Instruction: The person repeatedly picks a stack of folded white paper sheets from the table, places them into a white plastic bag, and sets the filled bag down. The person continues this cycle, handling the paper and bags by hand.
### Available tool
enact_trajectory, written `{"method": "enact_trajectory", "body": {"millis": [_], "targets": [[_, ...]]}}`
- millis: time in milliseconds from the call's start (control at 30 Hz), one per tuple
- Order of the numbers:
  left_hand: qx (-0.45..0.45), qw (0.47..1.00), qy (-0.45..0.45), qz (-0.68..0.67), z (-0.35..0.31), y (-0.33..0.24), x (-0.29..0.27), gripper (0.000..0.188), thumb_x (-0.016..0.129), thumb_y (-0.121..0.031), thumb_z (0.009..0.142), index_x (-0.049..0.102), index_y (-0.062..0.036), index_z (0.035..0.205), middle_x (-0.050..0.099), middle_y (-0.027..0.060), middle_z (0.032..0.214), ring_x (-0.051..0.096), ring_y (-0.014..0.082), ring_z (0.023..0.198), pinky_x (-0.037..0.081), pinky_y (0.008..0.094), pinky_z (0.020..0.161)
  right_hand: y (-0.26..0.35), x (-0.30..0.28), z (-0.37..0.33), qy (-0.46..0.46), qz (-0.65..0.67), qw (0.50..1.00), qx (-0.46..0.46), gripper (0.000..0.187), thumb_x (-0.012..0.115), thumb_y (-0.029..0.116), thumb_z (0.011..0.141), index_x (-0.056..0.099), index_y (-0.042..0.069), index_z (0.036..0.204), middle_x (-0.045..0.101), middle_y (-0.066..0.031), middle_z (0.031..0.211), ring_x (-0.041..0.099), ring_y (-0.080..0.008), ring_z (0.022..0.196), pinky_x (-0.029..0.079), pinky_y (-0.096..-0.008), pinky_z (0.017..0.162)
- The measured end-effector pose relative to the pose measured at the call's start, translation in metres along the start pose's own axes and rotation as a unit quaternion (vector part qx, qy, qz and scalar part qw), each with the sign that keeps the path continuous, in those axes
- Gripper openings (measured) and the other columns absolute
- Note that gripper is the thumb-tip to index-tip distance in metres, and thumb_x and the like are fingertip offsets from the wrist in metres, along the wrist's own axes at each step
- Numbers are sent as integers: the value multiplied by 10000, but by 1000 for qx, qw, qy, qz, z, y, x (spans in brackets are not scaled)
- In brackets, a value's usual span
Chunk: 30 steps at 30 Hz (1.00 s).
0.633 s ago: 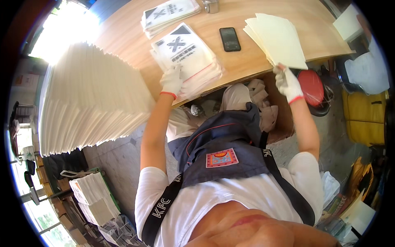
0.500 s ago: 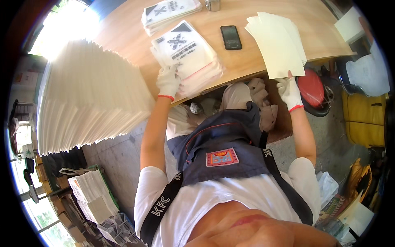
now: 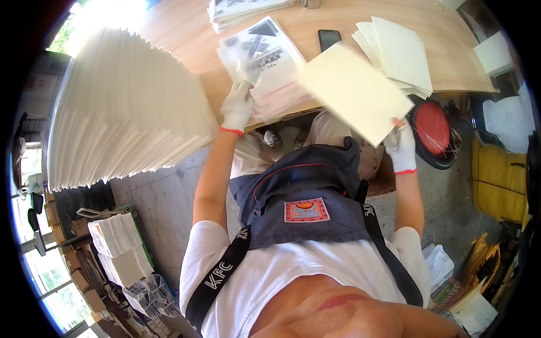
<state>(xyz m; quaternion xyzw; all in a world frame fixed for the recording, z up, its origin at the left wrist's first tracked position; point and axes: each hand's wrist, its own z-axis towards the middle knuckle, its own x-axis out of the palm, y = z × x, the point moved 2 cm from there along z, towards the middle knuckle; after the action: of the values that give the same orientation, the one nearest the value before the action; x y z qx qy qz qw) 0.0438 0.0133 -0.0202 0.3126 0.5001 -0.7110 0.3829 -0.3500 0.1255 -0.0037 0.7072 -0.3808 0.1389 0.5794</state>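
Head view: what has the right hand (image 3: 401,139) got?

One cream sheet (image 3: 360,93), clamped at its near corner, so the rest extends free, just on the near side of the phone (image 3: 329,39). That grip probably keeps the fingers clear of most of the sheet.

And the left hand (image 3: 238,107)?

Its fingers are drawn together at the near-left corner of the printed clear bags (image 3: 276,67), left of and nearer than the phone, perhaps steadying the pile. Whether film is pinched, I can't tell.

Why are the fanned cream sheets (image 3: 404,56) over there?

Right of the phone, they sit within easy right-hand reach, I'd judge.

Surface and room?

Pale wood-toned table (image 3: 174,34) under the phone; another printed pile (image 3: 248,12) beyond and left of it; a tall white stack (image 3: 124,112) far left. Rightward and nearer than the phone are a red stool (image 3: 433,127) and yellow bundle (image 3: 499,186), above grey flooring (image 3: 163,217).
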Motion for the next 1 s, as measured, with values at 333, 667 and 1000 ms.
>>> {"method": "enact_trajectory", "body": {"millis": [333, 667, 1000], "targets": [[26, 999, -24, -39, -7, -4, -2, 214, 479, 28, 740, 562, -82, 903, 572, 68, 897, 561, 232, 679, 445, 320, 604, -81, -1, -19, 104, 14, 971, 217, 288, 478, 106, 826, 458, 24, 1102, 509, -36, 603, 317, -75, 282, 237, -187, 252], [19, 992, 21, -123, -9, 2, -10, 432, 434, 79, 665, 570, -126, 1020, 562, 51, 891, 555, 213, 742, 447, 315, 676, -77, 23, -33, -30, -20, 983, 179, 291, 469, 115, 821, 468, -32, 1073, 528, -32, 579, 340, -67, 285, 264, -203, 257], [35, 991, 56, -118, -16, 1, -13, 377, 404, 89, 715, 582, -78, 1003, 576, 95, 912, 484, 189, 641, 424, 283, 626, -101, -2, -24, 79, 4, 983, 166, 250, 468, 117, 852, 484, 32, 1086, 566, -31, 698, 394, -65, 347, 285, -180, 288]]}}
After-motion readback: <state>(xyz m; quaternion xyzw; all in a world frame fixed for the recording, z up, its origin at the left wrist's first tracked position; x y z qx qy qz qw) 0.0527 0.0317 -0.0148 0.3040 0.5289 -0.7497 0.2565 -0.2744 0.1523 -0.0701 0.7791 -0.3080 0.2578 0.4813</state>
